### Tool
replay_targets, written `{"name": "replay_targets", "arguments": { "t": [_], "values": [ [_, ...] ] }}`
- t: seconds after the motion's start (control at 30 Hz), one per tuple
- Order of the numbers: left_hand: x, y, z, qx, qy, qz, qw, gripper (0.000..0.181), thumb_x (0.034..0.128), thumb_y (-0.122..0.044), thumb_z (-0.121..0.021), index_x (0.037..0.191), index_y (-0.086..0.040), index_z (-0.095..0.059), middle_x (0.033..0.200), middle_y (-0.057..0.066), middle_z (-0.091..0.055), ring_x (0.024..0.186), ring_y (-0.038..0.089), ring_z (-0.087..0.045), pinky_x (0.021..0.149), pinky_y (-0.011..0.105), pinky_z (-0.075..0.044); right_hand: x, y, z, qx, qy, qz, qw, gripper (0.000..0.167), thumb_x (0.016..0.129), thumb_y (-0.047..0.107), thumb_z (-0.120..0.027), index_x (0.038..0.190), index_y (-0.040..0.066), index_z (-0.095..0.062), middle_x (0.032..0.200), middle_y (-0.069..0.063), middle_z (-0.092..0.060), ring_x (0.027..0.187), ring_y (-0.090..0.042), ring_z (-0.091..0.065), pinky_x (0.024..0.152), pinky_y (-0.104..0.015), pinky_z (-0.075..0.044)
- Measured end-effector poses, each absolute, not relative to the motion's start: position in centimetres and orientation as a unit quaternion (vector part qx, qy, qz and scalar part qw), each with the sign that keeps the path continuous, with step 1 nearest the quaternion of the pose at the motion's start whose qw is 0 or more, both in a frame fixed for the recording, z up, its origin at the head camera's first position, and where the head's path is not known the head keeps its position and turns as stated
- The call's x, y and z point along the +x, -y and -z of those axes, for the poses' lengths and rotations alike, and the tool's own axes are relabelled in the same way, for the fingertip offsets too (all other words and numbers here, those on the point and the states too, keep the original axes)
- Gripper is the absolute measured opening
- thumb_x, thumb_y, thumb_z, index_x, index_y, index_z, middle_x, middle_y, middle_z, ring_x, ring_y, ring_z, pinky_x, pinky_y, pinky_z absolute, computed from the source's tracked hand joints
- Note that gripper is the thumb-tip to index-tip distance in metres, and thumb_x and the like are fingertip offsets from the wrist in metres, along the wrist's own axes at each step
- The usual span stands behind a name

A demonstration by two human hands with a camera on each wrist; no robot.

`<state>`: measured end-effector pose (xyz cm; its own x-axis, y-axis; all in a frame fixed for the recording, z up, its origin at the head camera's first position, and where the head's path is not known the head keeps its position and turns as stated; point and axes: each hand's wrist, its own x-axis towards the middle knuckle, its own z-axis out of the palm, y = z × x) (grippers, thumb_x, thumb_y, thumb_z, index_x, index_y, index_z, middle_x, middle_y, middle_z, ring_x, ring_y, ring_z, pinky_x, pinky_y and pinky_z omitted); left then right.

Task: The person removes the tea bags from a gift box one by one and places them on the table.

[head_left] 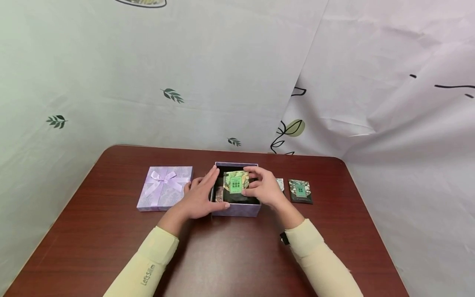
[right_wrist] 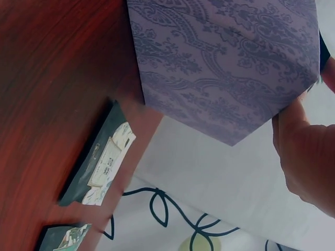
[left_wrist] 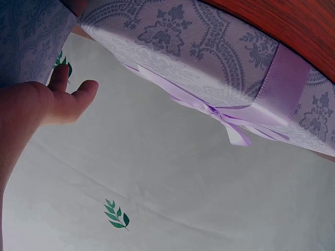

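Observation:
A purple patterned gift box stands without its lid mid-table, black inside. My left hand rests along the box's left side, index finger stretched toward the far corner and thumb on the front rim. In the left wrist view, that hand's other fingers are loosely bent beside the box wall. My right hand pinches the right edge of a green-and-black tea sachet over the box opening. Left of that sachet, a pinkish packet shows inside the box. The right wrist view shows mostly the box's outer wall.
The lilac lid with a ribbon bow lies left of the box. To the right lie a dark sachet with a green label and a pale-printed sachet, partly behind my right hand in the head view. A patterned white cloth hangs behind the table.

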<state>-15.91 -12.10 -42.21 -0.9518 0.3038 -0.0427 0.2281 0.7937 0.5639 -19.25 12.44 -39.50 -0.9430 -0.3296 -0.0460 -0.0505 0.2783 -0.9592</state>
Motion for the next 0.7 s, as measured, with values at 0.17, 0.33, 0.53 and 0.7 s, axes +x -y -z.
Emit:
{"name": "replay_targets", "arguments": {
  "t": [0.17,0.33,0.53,0.7],
  "values": [
    [-16.1,12.1,42.1,0.14,-0.944,-0.292,0.067,0.114,0.0779,-0.071,-0.069,0.163,-0.023,-0.009,0.166,-0.011,0.0,0.138,0.044,-0.025,0.101,0.07,-0.01,-19.2,-13.0,39.6,-0.118,-0.779,0.607,0.101,0.063,0.077,-0.009,-0.08,0.135,0.007,-0.061,0.114,-0.015,-0.064,0.09,-0.025,-0.068,0.074,-0.037,-0.056],
    [-16.2,12.0,42.3,0.138,-0.945,-0.288,0.067,0.114,0.0781,-0.071,-0.069,0.163,-0.024,-0.008,0.166,-0.011,0.001,0.139,0.043,-0.025,0.101,0.07,-0.008,-19.2,-13.4,39.6,-0.103,-0.785,0.605,0.087,0.057,0.078,-0.008,-0.08,0.131,0.007,-0.065,0.112,-0.013,-0.064,0.087,-0.023,-0.066,0.073,-0.034,-0.055],
    [-16.1,12.1,42.3,0.141,-0.946,-0.284,0.059,0.113,0.0787,-0.069,-0.071,0.163,-0.022,-0.011,0.166,-0.012,0.001,0.138,0.044,-0.026,0.1,0.071,-0.009,-19.2,-14.1,39.7,-0.09,-0.774,0.619,0.102,0.067,0.072,-0.014,-0.082,0.133,0.007,-0.063,0.114,-0.015,-0.058,0.086,-0.023,-0.061,0.066,-0.033,-0.053],
    [-16.0,12.1,42.4,0.146,-0.945,-0.288,0.057,0.112,0.0801,-0.065,-0.072,0.163,-0.023,-0.01,0.166,-0.012,0.001,0.138,0.045,-0.026,0.099,0.071,-0.009,-19.2,-14.9,39.9,-0.075,-0.766,0.628,0.117,0.074,0.07,-0.017,-0.081,0.136,0.008,-0.061,0.121,-0.017,-0.054,0.091,-0.024,-0.059,0.066,-0.033,-0.053]
  ]
}}
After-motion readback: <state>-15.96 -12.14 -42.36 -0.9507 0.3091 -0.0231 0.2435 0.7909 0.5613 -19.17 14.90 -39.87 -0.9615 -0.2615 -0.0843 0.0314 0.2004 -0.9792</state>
